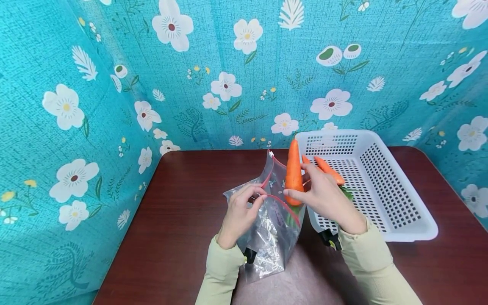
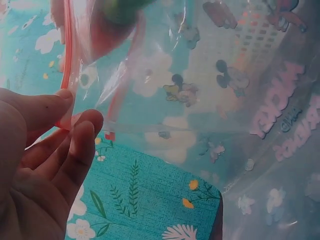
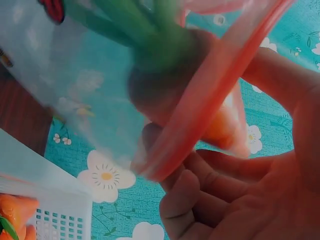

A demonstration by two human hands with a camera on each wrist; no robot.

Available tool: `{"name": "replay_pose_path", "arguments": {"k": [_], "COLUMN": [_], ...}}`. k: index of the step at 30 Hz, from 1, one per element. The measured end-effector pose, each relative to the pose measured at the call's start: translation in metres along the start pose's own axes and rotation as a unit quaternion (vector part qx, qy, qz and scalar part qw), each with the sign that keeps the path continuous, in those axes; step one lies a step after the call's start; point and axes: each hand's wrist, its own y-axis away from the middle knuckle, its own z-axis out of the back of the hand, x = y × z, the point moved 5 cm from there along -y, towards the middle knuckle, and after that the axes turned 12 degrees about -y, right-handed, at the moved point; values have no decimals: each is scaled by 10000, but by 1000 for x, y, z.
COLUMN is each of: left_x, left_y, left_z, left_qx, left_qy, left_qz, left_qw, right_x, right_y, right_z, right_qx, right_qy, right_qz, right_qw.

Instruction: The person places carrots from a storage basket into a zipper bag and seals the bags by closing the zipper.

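Observation:
My left hand [image 1: 240,214] pinches the red-zipped rim of a clear plastic zip bag [image 1: 270,241] between thumb and fingers. In the left wrist view, the red zip strip [image 2: 69,55] runs up from those fingertips, and the bag has printed cartoon figures. My right hand [image 1: 325,192] grips an orange carrot [image 1: 294,169] at the bag's mouth, with its narrow tip pointing up. The carrot's green stem end [image 3: 157,45] is inside the bag, seen blurred through the plastic in the right wrist view. The red zip crosses in front of the carrot there.
A white perforated plastic basket [image 1: 428,226] stands to the right on the dark brown table [image 1: 171,224]. Orange carrots [image 1: 331,170] with green tops lie in its left part, partly behind my right hand. Blue flowered cloth [image 1: 213,55] hangs behind and at the sides.

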Motion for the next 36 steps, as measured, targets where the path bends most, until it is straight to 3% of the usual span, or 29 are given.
{"name": "replay_pose_path", "arguments": {"k": [8,16,24,30,36], "left_x": [-8,-10,-12,-12,-11], "left_y": [-2,-1,-1,0,-1], "left_z": [1,0,5,9,13], "left_qx": [-73,7,-141,-342,-565], "left_qy": [274,296,630,807,591], "left_qz": [-441,-398,-432,-495,-455], "left_qw": [9986,9988,9970,9949,9956], "right_x": [-4,-19,-34,-41,-35], "right_y": [0,-4,-8,-11,-11], "right_z": [6,10,12,12,12], "right_qx": [-36,-137,282,425,323], "right_qy": [284,681,1068,960,653], "right_qz": [-22,-227,-399,-402,-191], "right_qw": [9996,9973,9931,9937,9972]}}
